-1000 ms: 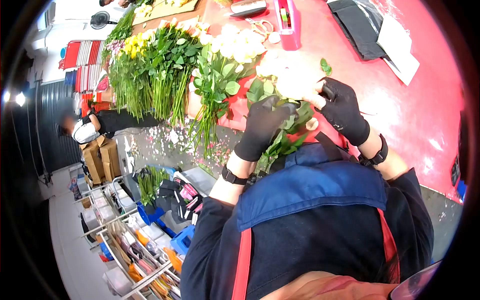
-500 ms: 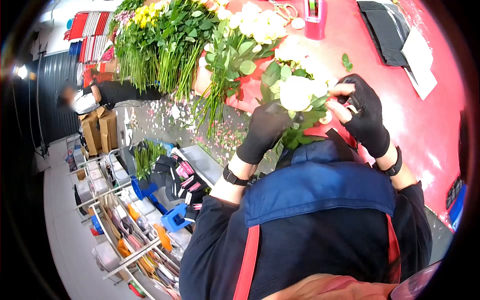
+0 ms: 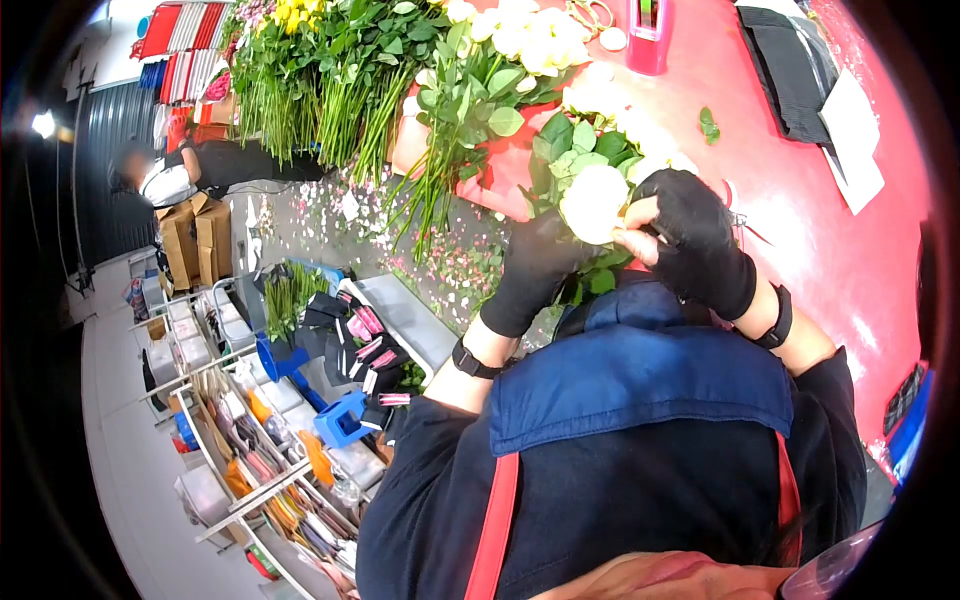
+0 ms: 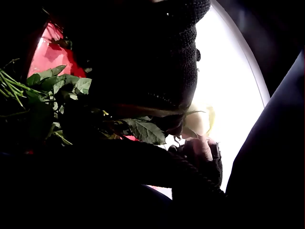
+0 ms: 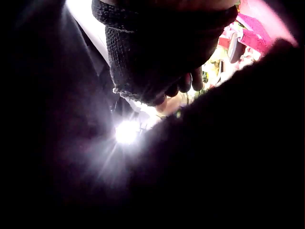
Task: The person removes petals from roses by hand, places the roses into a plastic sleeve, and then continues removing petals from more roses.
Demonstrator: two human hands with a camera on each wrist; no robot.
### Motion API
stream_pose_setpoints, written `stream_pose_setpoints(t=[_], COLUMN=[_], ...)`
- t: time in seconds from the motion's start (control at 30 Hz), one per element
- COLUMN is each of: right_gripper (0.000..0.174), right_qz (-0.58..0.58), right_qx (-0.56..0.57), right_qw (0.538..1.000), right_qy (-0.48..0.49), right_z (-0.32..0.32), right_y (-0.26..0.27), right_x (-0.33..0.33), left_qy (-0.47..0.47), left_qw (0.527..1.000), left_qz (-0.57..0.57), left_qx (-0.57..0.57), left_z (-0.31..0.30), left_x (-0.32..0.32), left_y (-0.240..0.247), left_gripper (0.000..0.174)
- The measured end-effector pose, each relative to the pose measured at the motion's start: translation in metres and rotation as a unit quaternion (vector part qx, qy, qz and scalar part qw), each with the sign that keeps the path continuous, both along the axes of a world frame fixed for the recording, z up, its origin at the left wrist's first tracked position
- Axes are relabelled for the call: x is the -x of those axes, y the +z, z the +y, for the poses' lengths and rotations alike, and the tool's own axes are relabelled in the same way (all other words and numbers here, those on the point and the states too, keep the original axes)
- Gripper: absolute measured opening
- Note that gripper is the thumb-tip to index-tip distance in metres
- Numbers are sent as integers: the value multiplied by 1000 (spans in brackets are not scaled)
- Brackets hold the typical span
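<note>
A pale white rose [image 3: 594, 205] stands upright in front of the person's apron. My left hand [image 3: 540, 265], in a black fingerless glove, grips it below the bloom; the stem inside the fist is hidden. Thumb and fingertips of my right hand [image 3: 692, 235], gloved the same way, pinch the outer petals at the bloom's right side. From the left wrist, the rose [image 4: 198, 123] shows between the left glove [image 4: 147, 62] and the right fingertips [image 4: 204, 150]. Glare hides the bloom in the right wrist view, where the right glove [image 5: 162, 52] fills the top.
More white roses [image 3: 535, 40] lie on the red table [image 3: 800, 260], their stems over its left edge. Beyond are leafy bunches [image 3: 340, 90], a pink tape dispenser [image 3: 648, 38], a black folded wrap [image 3: 785, 75] and a loose leaf [image 3: 709, 125]. A shelf rack [image 3: 250, 500] stands at left.
My right hand drew slightly away from the rose, then came back in and now pinches its edge. My left hand keeps its grip. The head view has shifted, so table items appear farther right.
</note>
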State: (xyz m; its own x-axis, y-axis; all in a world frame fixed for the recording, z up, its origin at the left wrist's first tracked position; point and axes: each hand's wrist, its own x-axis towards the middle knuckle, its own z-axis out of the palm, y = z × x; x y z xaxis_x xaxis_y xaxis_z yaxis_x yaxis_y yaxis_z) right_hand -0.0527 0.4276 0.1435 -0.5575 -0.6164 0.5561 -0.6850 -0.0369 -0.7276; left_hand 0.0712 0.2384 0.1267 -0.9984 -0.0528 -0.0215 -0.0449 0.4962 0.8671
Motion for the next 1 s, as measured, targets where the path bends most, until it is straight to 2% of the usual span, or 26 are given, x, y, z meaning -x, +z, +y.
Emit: stream_pose_setpoints(t=[0.03,0.13,0.23,0.3,0.37,0.43,0.5,0.53,0.6,0.67,0.73,0.9,1.0], right_gripper=[20,21,22,22,22,22,23,25,26,23,16,16,18], right_qz=[0,-23,-43,-37,-40,-51,-42,-50,-96,-106,-112,-125,-151], right_qx=[22,11,26,22,8,-17,-33,-30,-13,16,41,-21,-26], right_qw=[1000,999,998,998,998,997,998,998,995,993,989,981,979], right_qy=[14,41,31,44,51,51,23,5,29,57,84,146,134], right_z=[-2,1,3,4,7,14,18,18,21,19,11,6,7], right_y=[-1,2,-3,-6,-9,-8,-2,-1,6,12,18,4,2], right_x=[0,-1,-2,-1,0,5,12,14,17,19,18,18,14], left_qy=[-11,105,66,69,42,-18,42,63,103,101,72,38,18], left_qw=[1000,980,994,991,999,980,999,996,982,982,993,999,994], left_qz=[12,-82,-51,-37,11,93,16,-15,-65,-76,-51,12,61], left_qx=[19,-149,-73,-106,-24,175,-4,-62,-145,-137,-83,11,90], left_z=[0,9,0,1,-1,-7,-9,-9,-8,-5,-3,4,5], left_x=[1,3,-2,-4,-5,-4,-8,-10,-13,-13,-12,-9,-9], left_y=[3,17,11,0,-3,3,-3,-5,-4,1,3,5,4], left_gripper=[32,31,29,27,25,25,25,25,24,25,27,31,30])
